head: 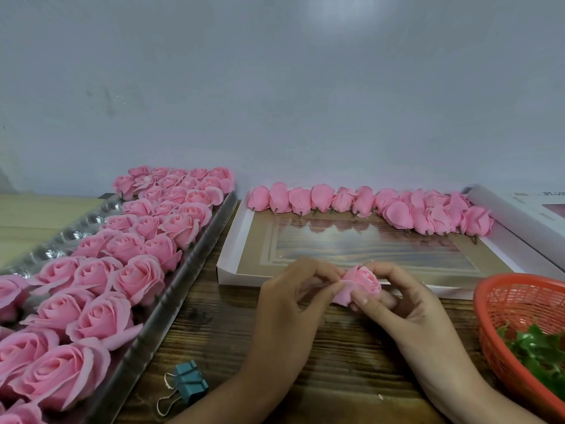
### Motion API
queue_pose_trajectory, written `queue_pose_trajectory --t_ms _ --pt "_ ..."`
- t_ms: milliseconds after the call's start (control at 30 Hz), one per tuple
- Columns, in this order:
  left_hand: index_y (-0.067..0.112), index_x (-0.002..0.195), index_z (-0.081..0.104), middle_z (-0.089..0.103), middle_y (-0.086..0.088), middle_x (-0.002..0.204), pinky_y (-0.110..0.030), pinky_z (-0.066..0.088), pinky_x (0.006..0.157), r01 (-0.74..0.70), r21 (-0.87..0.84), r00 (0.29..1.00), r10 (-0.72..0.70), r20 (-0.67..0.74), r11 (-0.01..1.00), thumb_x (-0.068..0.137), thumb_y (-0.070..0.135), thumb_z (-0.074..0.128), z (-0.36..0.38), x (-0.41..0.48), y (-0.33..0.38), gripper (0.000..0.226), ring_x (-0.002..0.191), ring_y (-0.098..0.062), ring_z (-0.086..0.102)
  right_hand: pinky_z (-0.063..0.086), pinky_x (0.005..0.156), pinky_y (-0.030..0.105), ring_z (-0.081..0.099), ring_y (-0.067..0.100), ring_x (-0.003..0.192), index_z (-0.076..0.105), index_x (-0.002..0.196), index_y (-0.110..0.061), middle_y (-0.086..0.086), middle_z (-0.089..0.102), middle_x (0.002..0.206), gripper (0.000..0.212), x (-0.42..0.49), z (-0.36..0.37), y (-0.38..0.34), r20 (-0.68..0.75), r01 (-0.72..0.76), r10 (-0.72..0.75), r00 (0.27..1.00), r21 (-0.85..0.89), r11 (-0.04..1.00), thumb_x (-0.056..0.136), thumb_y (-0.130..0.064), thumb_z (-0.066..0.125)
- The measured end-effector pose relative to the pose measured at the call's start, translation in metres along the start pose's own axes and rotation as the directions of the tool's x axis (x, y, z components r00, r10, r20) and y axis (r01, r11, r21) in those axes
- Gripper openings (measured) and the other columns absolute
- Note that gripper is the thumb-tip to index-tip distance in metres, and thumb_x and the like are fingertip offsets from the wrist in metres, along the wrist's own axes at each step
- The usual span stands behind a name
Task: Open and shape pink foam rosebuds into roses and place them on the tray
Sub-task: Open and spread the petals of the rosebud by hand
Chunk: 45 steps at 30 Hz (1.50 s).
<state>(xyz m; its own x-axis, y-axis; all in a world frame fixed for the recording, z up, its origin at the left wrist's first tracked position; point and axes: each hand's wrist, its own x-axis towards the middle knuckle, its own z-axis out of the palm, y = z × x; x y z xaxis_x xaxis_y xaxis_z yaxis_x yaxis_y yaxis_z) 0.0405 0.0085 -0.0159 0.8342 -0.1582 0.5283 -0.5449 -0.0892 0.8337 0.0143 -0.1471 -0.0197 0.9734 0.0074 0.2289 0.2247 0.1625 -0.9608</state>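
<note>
On our left, the long silver plastic tray [189, 264] carries close rows of opened pink foam roses [137, 278]. A blue metal binder clip [187, 383] lies beside it on the dark wooden worktop [232, 332]. Our left hand [290, 304] pinches an outer petal of the half-opened pink foam rosebud [363, 281], which we hold above the worktop, not yet on the tray. Our right hand [403, 304] curls round its other side, thumb on a petal. Behind, closed pink foam buds [351, 200] line the shallow white cardboard box [227, 264]. A red plastic mesh basket [489, 304] sits at the right. We judge the petal could tear or crease if we pull too hard, though its thickness is hard to tell.
</note>
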Motion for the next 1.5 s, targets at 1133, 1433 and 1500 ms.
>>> queue_pose_trajectory --t_ms 1133,1433,1500 --pt "0.009 0.101 0.064 0.058 0.000 0.104 -0.024 0.045 0.087 -0.421 0.413 0.907 0.386 0.170 0.808 0.087 0.002 0.060 0.010 -0.006 0.010 0.016 0.099 -0.014 0.055 0.055 0.077 0.019 0.069 0.013 0.086 0.067 0.108 -0.004 0.009 0.075 0.096 0.031 0.002 -0.002 0.004 -0.100 -0.026 0.036 0.994 0.097 0.995 0.080 -0.017 0.064" --pt "0.002 0.128 0.052 0.051 -0.004 0.132 -0.015 0.028 0.108 -0.402 0.494 0.914 0.301 0.274 0.771 0.077 -0.012 0.057 0.011 -0.006 0.009 0.052 0.123 -0.011 0.045 0.055 0.082 0.020 0.066 0.009 0.080 0.073 0.096 -0.016 0.004 0.072 0.086 0.021 0.004 -0.002 0.004 -0.119 -0.030 0.046 0.992 0.131 0.991 0.078 -0.026 0.067" --pt "-0.001 0.131 0.049 0.050 -0.008 0.136 -0.015 0.023 0.111 -0.417 0.538 0.908 0.303 0.290 0.733 0.076 -0.008 0.054 0.012 -0.006 0.009 0.056 0.126 -0.012 0.042 0.055 0.082 0.019 0.067 0.009 0.081 0.071 0.100 -0.011 0.005 0.073 0.087 0.026 0.004 -0.002 0.004 -0.121 -0.031 0.045 0.992 0.118 0.993 0.078 -0.026 0.067"
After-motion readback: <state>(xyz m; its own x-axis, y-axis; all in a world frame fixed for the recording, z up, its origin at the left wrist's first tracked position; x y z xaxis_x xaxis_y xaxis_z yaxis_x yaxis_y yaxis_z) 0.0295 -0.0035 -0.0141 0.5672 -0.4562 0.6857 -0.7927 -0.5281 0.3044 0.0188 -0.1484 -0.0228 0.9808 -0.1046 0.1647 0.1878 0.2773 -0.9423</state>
